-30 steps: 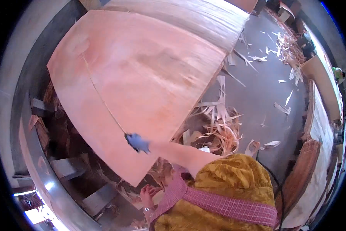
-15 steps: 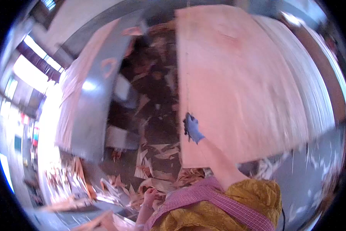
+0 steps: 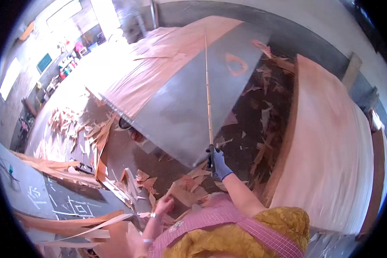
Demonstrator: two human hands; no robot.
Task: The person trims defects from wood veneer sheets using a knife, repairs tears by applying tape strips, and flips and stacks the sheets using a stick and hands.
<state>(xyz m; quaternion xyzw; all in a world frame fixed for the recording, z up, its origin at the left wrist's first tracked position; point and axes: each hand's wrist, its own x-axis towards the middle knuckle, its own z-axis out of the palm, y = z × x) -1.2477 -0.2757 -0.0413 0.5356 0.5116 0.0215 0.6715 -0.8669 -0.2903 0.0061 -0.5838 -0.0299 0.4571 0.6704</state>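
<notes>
My right hand (image 3: 219, 164), in a blue and black glove, is closed round the lower end of a long thin bamboo stick (image 3: 208, 94). The stick points away from me, over a grey metal-like tabletop (image 3: 180, 107) with pinkish veneer sheets (image 3: 159, 56) on its left part. My left hand (image 3: 164, 205) is bare, low in front of my body, with its fingers curled above veneer scraps (image 3: 187, 191). Whether it holds anything is too small to make out.
On the right stands a tall stack of veneer sheets (image 3: 326, 142). Scraps litter the dark floor gap (image 3: 253, 112) between stack and table. At the lower left is a grey board with white marks (image 3: 30, 189), with veneer strips (image 3: 68, 223) beside it.
The view has swung left, from the veneer stack to the grey table. My right hand and the stick have moved off the stack towards the table; the left hand stays low.
</notes>
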